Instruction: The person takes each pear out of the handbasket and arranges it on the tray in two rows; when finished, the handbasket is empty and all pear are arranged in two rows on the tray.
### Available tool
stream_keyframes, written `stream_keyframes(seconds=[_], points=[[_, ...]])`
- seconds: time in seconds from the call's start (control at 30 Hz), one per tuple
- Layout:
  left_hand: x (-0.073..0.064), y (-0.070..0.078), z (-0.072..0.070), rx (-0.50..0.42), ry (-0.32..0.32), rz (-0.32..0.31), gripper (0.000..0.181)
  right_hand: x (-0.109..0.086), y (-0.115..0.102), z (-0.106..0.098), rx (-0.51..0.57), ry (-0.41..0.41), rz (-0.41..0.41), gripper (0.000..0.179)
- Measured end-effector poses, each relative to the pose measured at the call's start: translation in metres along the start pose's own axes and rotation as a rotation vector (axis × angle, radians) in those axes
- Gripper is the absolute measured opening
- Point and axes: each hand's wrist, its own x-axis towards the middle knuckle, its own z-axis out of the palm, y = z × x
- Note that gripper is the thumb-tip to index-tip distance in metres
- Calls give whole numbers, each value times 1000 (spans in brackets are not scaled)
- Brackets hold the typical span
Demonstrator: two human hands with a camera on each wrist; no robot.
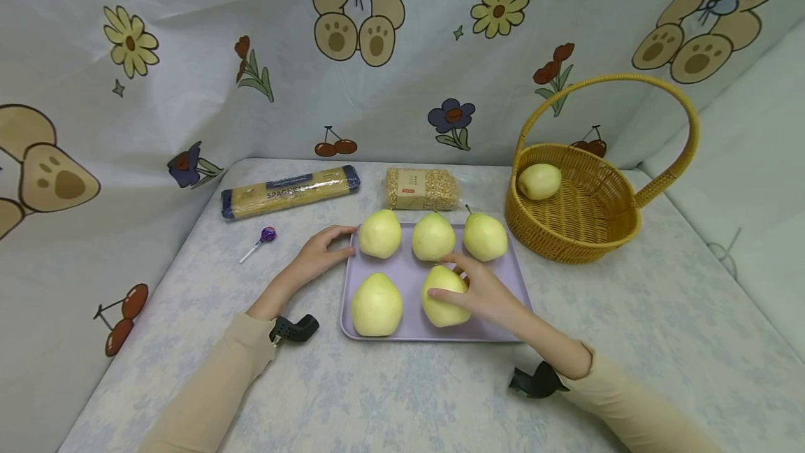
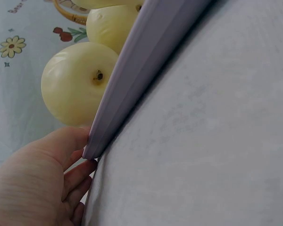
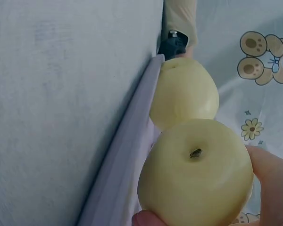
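Note:
My right hand point(image 1: 487, 292) grips a pale yellow-green pear point(image 1: 442, 306) at the near side of a lilac tray point(image 1: 411, 327), thumb and fingers around it. In the right wrist view the pear point(image 3: 195, 179) shows its dark blossom end. My left hand point(image 1: 317, 257) holds the tray's far left corner, thumb and fingers at the rim, as the left wrist view shows. To the left of the gripped pear lies another pear point(image 1: 376, 305). Three more form the far row: a left pear point(image 1: 380, 234), a middle pear point(image 1: 433, 236) and a right pear point(image 1: 486, 237).
At the back right stands a wicker basket point(image 1: 581, 219) with a tall arched handle and one pear point(image 1: 539, 181) inside. Behind the tray lie a spaghetti pack point(image 1: 291, 191) and a bag of yellow grains point(image 1: 421, 189). A lollipop point(image 1: 259, 243) lies to the left.

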Motion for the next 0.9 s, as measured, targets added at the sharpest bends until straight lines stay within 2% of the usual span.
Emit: stream_keyframes(seconds=[0.2,0.33,0.5,0.9], points=[[0,0,1,-3,-6,-14,50,-2,2,11,0,-10,-18,58],[0,0,0,-9,-11,-18,51,-5,1,13,-77,-10,1,65],[0,1,-1,-15,-12,-32,50,-7,-3,11,-151,-24,21,64],[1,0,0,-3,-8,-21,51,-7,-3,7,-199,-49,28,59]])
